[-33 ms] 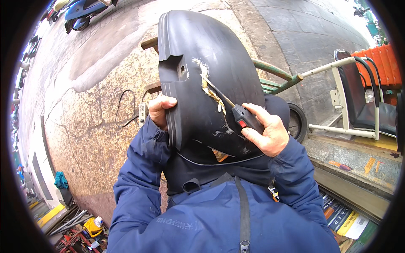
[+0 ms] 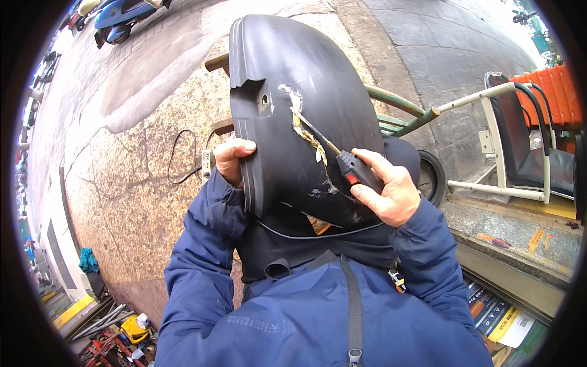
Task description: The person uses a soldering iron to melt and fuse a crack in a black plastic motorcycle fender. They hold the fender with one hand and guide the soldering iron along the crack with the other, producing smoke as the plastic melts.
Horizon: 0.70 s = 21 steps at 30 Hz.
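Now | left hand [image 2: 231,161] apparently gripping rim [image 2: 250,183] | black shell [image 2: 333,79] between | right hand [image 2: 394,194] gripping tool [image 2: 353,169]

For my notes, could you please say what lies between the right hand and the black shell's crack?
In the head view, the dark-handled tool lies there: its metal shaft and the handle's front end.

Blue scooter [image 2: 117,19] stands upper left; chair [image 2: 541,166] right

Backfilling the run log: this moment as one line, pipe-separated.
left hand: gripping shell edge | right hand: holding tool by handle, tip at rough seam | nearby: chair, right
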{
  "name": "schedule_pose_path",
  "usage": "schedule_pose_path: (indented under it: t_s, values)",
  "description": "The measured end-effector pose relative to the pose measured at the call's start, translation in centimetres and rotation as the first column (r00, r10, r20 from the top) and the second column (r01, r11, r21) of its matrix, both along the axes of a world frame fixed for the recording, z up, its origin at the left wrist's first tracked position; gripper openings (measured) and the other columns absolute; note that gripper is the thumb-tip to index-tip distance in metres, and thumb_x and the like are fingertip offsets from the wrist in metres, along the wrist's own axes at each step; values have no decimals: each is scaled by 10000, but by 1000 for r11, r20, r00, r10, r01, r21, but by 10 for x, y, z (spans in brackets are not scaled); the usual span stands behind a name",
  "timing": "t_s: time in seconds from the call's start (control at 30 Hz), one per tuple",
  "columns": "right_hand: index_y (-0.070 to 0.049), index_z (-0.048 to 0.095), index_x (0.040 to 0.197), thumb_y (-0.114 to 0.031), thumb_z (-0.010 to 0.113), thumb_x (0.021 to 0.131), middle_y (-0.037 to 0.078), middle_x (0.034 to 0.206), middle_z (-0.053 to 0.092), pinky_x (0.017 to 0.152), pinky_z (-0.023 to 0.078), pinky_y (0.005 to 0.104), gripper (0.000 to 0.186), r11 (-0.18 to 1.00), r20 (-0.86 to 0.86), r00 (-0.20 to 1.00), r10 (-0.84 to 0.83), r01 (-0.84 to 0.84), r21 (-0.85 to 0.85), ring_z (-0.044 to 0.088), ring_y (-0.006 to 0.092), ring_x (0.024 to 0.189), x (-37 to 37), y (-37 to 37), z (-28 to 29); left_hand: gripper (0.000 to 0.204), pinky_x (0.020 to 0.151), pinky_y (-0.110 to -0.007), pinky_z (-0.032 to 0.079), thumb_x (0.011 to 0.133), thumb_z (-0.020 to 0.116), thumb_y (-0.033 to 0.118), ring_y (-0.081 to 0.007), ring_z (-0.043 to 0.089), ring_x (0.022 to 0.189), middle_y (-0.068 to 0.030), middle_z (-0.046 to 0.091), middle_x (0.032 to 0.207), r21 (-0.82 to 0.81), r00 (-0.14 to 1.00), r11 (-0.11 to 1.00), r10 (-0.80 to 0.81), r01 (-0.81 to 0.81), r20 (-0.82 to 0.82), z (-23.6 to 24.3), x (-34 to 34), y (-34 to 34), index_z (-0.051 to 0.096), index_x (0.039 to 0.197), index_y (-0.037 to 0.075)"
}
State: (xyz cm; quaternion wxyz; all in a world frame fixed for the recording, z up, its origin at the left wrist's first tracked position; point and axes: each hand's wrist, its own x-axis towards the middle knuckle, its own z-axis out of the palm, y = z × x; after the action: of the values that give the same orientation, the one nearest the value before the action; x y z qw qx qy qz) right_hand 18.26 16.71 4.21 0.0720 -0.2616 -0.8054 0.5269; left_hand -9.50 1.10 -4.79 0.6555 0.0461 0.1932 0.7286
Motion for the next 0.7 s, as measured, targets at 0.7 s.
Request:
schedule_pose_path:
  t_s: [0.7]
  values:
    - [6,581,1376,-49,783,863,229,1090,743,855,570,332,554,988,-87,996,21,-7,157,755,266,947,0,9,4,677,1066,-532,538,781,566,119,-415,677,1167,-303,648,1296,28,999,999,36,-35,-32,11,8,-5,497,1410,-122]
